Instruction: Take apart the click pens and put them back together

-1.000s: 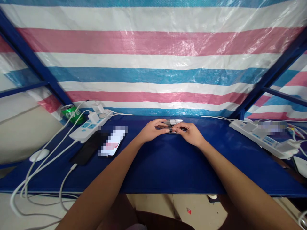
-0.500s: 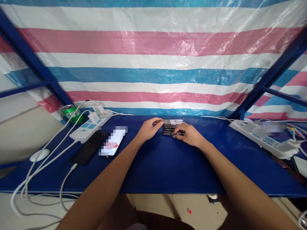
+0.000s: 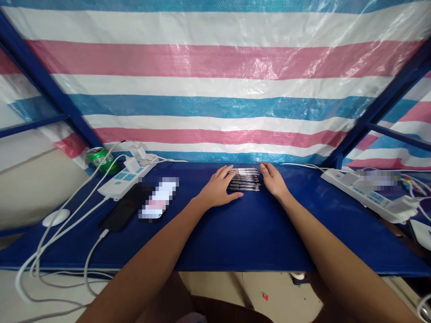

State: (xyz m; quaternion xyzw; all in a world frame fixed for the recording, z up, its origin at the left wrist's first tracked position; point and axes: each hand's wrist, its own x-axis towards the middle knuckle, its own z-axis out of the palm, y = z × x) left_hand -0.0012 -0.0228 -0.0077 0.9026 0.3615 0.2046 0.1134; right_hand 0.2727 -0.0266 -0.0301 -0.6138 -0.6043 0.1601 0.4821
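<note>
Grip open, the left hand (image 3: 217, 189) and right hand (image 3: 272, 179) spread flat either side of a row of pens (image 3: 245, 180).

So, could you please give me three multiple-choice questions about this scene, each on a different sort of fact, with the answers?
1. Where does the row of pens lie?
A) On the floor
B) Between the left hand and the right hand
C) On a shelf

2. What colour is the can?
A) Green
B) Red
C) Silver

3. How are the hands?
A) Both gripping pens
B) Both out of view
C) Both open, holding nothing

Answers:
1. B: the hands flank the row on the blue table top.
2. A: its body shows green beside the white power strip.
3. C: both lie spread, closed around no pen.
</note>
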